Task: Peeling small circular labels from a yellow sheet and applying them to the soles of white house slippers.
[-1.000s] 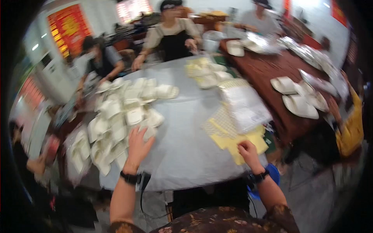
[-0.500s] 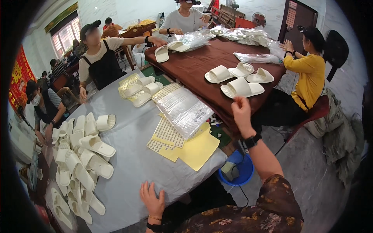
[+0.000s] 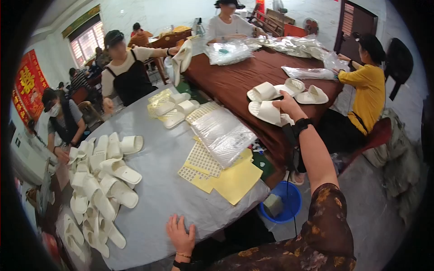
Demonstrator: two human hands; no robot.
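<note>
My right hand (image 3: pixel 288 106) reaches over the brown-covered table and has its fingers closed round the strap part of a cream-white slipper (image 3: pixel 262 113), tipped at the table's near right corner. Just beyond it lie more cream slippers (image 3: pixel 289 87). My left hand (image 3: pixel 181 233) rests palm down on the near edge of the grey-covered table (image 3: pixel 158 194), fingers spread and holding nothing. A heap of cream slippers (image 3: pixel 106 176) covers that table's left side. Ahead of my left hand are yellow sticker sheets (image 3: pixel 203 158) and a clear plastic packet (image 3: pixel 224 137).
Two slippers (image 3: pixel 176 108) lie on a yellow sheet at the grey table's far edge. A co-worker in black (image 3: pixel 131 72) holds up slippers (image 3: pixel 182 58). Plastic bags (image 3: pixel 230 52) cover the far brown cloth (image 3: pixel 226 77). A blue bucket (image 3: pixel 289 212) stands below my right arm.
My right hand has moved forward onto the slipper and closed on it. The co-worker in black has lifted slippers off the brown table. My left hand stays flat on the grey table.
</note>
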